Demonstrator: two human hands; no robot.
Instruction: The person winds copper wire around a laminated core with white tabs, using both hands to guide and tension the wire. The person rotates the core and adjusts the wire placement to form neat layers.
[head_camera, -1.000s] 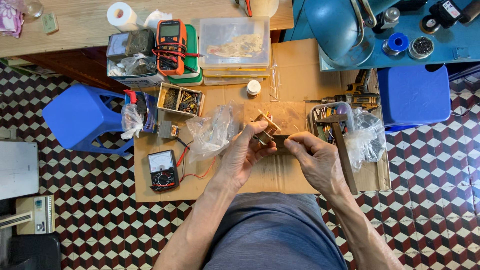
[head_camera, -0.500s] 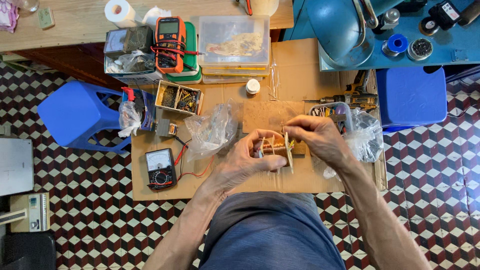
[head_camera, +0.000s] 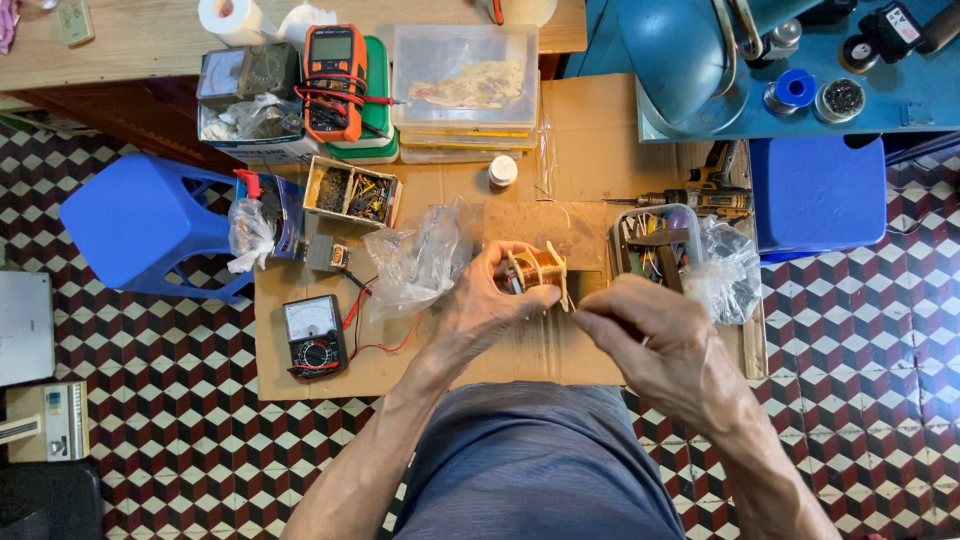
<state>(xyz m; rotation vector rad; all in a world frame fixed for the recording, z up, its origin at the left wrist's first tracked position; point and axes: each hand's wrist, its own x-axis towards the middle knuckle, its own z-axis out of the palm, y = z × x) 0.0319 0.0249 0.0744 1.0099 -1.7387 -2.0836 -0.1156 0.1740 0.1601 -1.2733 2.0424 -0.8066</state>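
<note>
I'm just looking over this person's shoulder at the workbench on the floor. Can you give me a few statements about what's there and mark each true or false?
1. The left hand holds a small coil of copper-coloured wire. True.
2. The right hand grips the cordless drill. False: the drill lies apart on the cardboard.
3. The orange multimeter lies beside the clear lidded box. True.
4. The plastic stool left of the cardboard is red. False: it is blue.
</note>
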